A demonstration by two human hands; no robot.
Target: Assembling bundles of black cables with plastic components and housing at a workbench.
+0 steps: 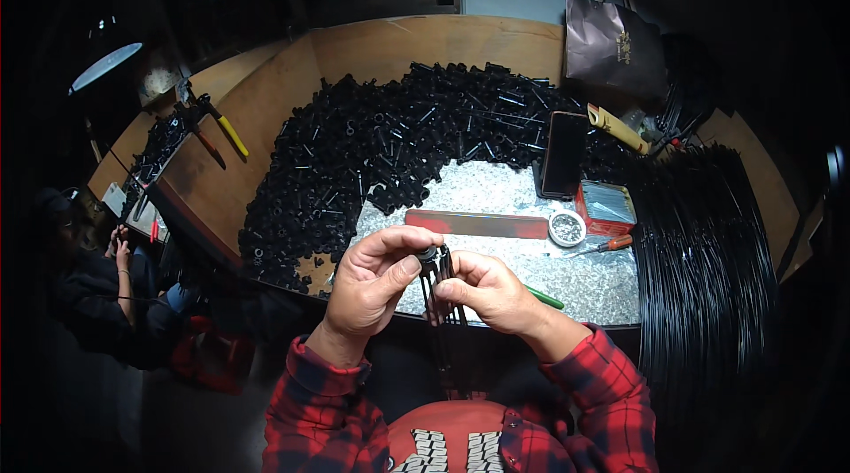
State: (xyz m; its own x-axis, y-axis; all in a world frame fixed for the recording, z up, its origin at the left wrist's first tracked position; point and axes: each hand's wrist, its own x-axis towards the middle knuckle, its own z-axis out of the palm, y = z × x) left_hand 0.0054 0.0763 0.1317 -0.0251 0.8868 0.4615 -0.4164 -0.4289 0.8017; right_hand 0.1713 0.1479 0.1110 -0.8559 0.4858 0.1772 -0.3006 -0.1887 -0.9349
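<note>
Just in front of my body, a slim black bundle of thin rods with a small round cap at its top [430,276] stands roughly upright between my two hands. My left hand [367,283] pinches the cap end between thumb and fingers. Lower on the other side, my right hand [492,294] closes thumb and forefinger on the rods. The bundle's lower end fades into the dark below the table edge. Behind my hands lies a long flat red and grey bar [476,224] on a speckled light work surface [416,300].
A large heap of short black tubular parts [390,136] fills the back, inside a wooden rim [505,34]. To the right are a phone [564,154], a white round dish [567,228], an orange-handled screwdriver [611,244] and many long black rods [704,252]. Another person [111,278] sits at left.
</note>
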